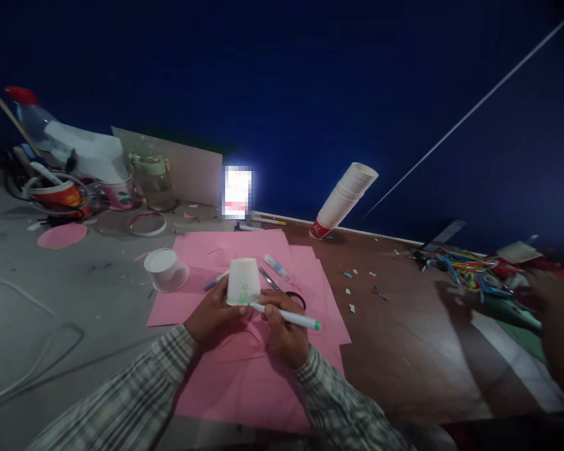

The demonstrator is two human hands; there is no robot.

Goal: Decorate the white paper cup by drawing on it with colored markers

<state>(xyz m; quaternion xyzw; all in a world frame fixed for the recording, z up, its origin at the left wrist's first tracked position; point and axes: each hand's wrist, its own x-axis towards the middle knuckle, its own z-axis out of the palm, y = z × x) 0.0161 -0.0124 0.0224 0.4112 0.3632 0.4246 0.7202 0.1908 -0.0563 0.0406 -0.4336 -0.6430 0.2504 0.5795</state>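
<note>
Steadying the white paper cup [244, 275] at the centre of the frame, your left hand [211, 316] grips it round its left side, thumb along the lower edge, probably so the drawn face stays square to you. And your right hand [284, 329] has the marker [298, 318] pinched like a pen, green end pointing right, tip right at the cup's lower edge, a low grip that likely buys fine control! The pink sheets [244, 401] spread beneath, perhaps shielding the table [390, 351]; scissors [272, 282] and a glue tube [276, 266] lie just beyond your fingers, seemingly for easy reach. Now look at that cup: narrow end up the frame, wider rim toward you, pale and plain across the top, with short green strokes like grass along the bottom and one taller, branching green shape rising right of middle. Whether it touches the paper, I can't tell.
</note>
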